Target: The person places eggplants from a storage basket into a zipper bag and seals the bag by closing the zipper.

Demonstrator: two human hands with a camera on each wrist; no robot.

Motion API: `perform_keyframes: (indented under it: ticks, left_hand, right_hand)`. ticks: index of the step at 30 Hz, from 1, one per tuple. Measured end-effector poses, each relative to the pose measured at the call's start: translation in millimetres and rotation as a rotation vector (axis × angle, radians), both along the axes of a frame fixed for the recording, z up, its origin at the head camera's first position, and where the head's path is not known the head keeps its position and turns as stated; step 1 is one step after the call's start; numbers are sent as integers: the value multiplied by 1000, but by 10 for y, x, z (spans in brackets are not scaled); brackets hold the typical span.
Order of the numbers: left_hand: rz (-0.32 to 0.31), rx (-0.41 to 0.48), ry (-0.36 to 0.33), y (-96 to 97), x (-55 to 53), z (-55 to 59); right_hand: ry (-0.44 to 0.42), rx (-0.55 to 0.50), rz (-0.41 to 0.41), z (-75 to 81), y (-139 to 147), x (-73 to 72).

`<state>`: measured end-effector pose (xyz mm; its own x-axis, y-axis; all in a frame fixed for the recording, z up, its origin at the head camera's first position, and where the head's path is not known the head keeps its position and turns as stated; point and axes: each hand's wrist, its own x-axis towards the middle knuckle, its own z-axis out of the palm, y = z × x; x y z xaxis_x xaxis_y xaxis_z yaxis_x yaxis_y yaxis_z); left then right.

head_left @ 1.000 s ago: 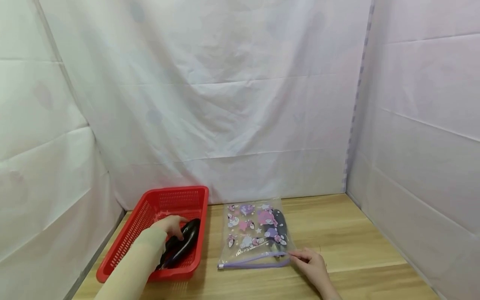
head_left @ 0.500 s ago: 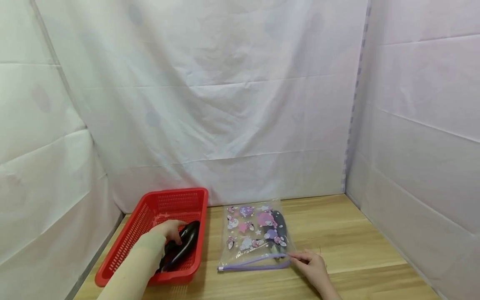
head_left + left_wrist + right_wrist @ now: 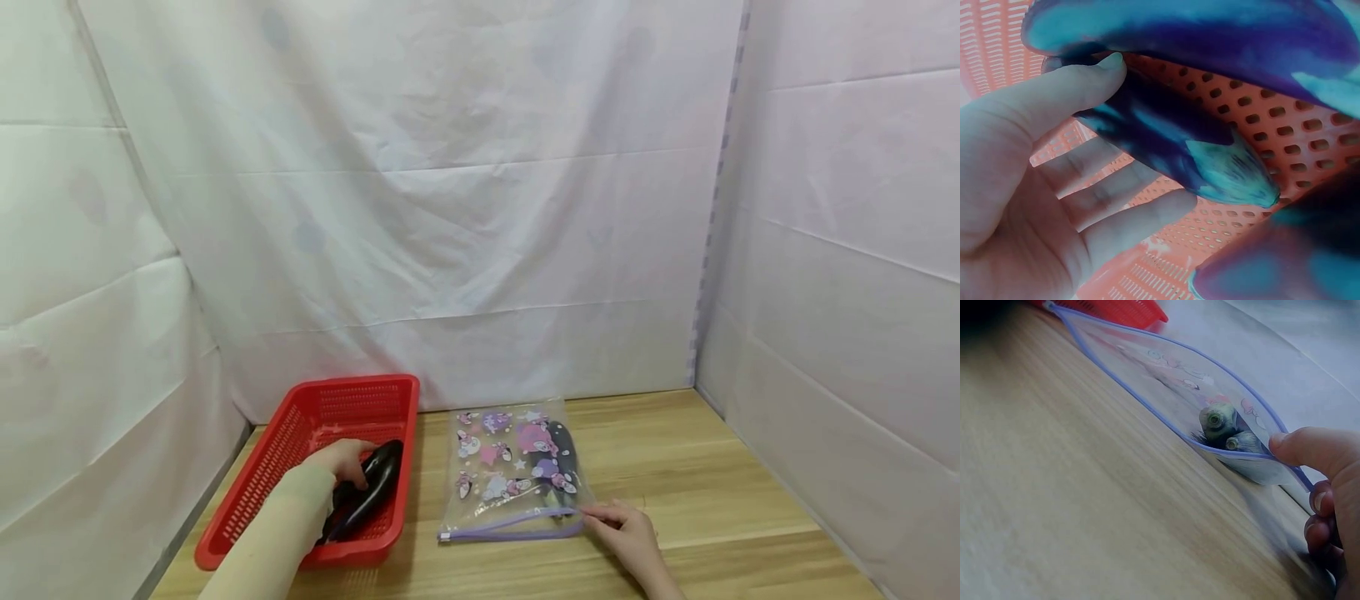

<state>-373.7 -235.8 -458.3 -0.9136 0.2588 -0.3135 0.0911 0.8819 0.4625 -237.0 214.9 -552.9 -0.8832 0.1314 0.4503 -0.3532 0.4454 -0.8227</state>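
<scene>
My left hand (image 3: 339, 460) reaches into the red basket (image 3: 411, 408). In the left wrist view its thumb lies over a dark purple eggplant (image 3: 1154, 128) with the fingers beneath, gripping it. Another eggplant (image 3: 1210, 31) lies alongside, and a third (image 3: 1272, 256) shows at the lower right. My right hand (image 3: 628, 537) pinches the corner of a clear printed zip bag (image 3: 480, 475) between thumb and fingers. The bag's purple-edged mouth gapes toward me, its white slider (image 3: 445, 537) at the left end. Two eggplant stem ends (image 3: 1216, 420) show inside it.
The basket stands left of the bag on the wooden table (image 3: 675, 450). White cloth (image 3: 465, 250) hangs behind the table and along both sides. The basket's near wall rises beside my left forearm (image 3: 277, 525).
</scene>
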Motion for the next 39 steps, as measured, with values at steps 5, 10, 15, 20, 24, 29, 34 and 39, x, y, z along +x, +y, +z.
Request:
perform_keyframes:
  ticks: [5, 10, 15, 20, 24, 29, 34, 39]
  left_hand:
    - [17, 13, -8, -20, -15, -58]
    - [16, 8, 0, -55, -14, -95]
    - [-12, -6, 39, -91, 9, -95]
    - [9, 13, 60, -77, 55, -1]
    - [47, 40, 58, -88, 55, 19]
    - [42, 46, 70, -133, 38, -12]
    - [67, 74, 60, -127, 38, -20]
    - [76, 70, 57, -122, 57, -8]
  right_hand:
    - [-6, 10, 3, -4, 11, 7]
    - [-14, -3, 13, -12, 7, 8]
    - [-23, -16, 10, -7, -12, 12]
    - [-58, -30, -3, 24, -28, 3]
    - [-69, -27, -9, 47, -23, -13]
    - [-75, -4, -4, 60, -13, -13]
    - [-78, 3, -11, 72, -5, 5]
    - [-70, 3, -17, 66, -9, 25]
